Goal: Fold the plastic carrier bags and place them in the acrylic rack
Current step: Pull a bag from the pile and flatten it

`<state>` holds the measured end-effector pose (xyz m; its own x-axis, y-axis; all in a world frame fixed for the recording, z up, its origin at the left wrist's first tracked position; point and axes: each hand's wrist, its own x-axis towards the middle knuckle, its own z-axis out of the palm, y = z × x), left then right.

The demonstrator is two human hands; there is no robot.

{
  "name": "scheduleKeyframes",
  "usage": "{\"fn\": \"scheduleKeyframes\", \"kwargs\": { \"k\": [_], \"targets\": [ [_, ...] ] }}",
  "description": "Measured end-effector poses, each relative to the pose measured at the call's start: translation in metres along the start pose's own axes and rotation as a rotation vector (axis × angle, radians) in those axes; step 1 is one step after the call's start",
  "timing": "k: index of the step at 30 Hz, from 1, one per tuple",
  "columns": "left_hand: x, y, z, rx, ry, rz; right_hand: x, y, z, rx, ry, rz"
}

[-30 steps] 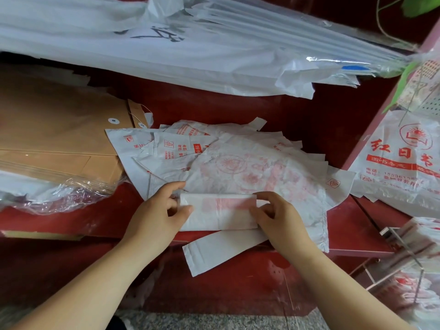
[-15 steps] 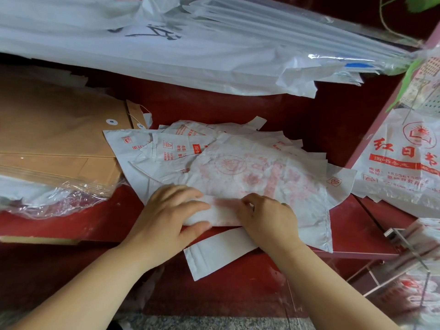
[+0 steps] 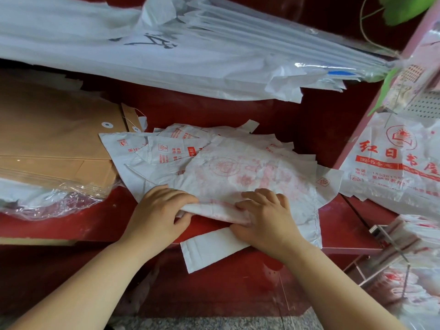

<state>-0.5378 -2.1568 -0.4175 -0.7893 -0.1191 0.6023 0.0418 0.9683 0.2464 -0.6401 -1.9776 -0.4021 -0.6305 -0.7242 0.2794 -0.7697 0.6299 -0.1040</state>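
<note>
Left of the fingers, brown envelopes are lying stacked on the red table, with clear wrap bunching at their near edge. The left hand is pinching one end of a half-folded carrier bag, fingers curled over the top and thumb underneath. The right hand is clamping the other end the same way. The bag is sitting between the two hands at the table's front edge, against a loose pile of bags spreading just beyond the fingers. A white strip is dangling over the edge below the right hand. This fold looks only partly done and the pile is waiting, so most of the job seems left. Well right of the fingers and lower, the acrylic rack is already holding some bags. A printed bag is draping above it, near the route to the rack.
</note>
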Motion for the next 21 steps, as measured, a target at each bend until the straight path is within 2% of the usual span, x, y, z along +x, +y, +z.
{"fn": "scheduleKeyframes", "kwargs": {
  "k": [3, 5, 8, 11, 14, 21],
  "targets": [
    [0.004, 0.007, -0.007, -0.101, 0.047, 0.019, -0.004, 0.003, -0.001, 0.078, 0.220, -0.049],
    [0.003, 0.023, -0.015, -0.239, 0.051, -0.045, -0.007, 0.005, -0.009, 0.287, 0.216, -0.028],
    [0.002, 0.057, -0.031, -0.574, 0.099, -0.316, -0.020, 0.005, -0.037, 0.736, 0.046, 0.168],
    [0.001, 0.083, -0.032, -0.805, 0.062, -0.486, -0.040, 0.014, -0.047, 0.977, 0.050, 0.336],
    [0.000, 0.112, -0.021, -0.875, -0.097, -0.516, -0.066, 0.022, -0.053, 1.119, 0.104, 0.458],
    [0.023, 0.170, -0.002, -0.866, -0.258, -0.491, -0.130, 0.056, -0.069, 1.372, 0.199, 0.620]
  ]
}}
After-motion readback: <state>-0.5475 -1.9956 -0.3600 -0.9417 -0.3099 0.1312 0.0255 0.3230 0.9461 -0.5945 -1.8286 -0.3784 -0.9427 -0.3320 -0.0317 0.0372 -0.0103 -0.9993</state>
